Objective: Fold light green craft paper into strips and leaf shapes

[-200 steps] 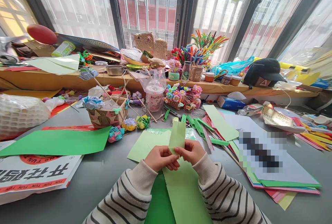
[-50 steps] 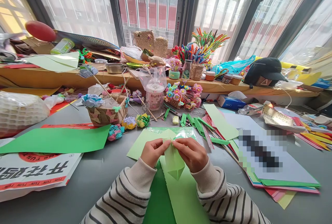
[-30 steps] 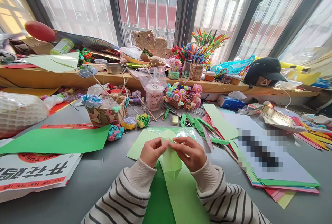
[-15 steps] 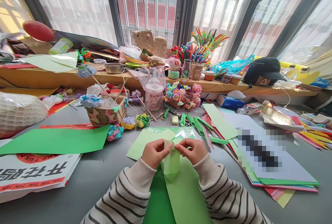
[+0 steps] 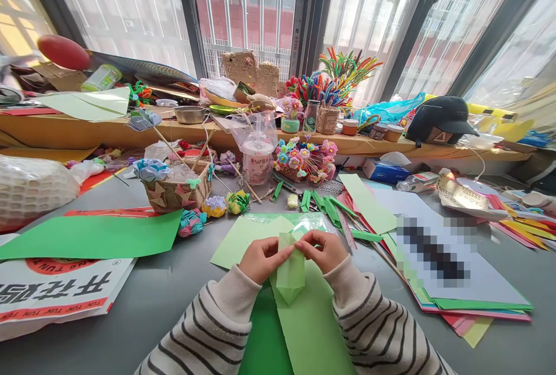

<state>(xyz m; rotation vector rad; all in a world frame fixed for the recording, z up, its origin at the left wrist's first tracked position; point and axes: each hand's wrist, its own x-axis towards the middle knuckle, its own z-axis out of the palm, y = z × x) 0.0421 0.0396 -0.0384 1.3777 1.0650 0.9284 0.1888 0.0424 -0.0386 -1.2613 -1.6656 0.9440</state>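
Between my two hands is a small folded piece of light green paper, its pointed end toward me. My left hand pinches its upper left side between thumb and fingers. At its upper right edge, my right hand grips it with thumb and index finger. Beneath lie a long light green sheet and a darker green sheet, both running to the near edge of the view. Another pale green sheet lies flat beyond my left hand.
Folded green strips and scissors lie behind my right hand. A paper stack is on the right. At left are a green sheet and a printed bag. A lidded cup and flower basket stand behind.
The small folded paper has turned and its pointed end now shows more clearly. My fingers have shifted slightly along its upper edge, both hands still gripping.
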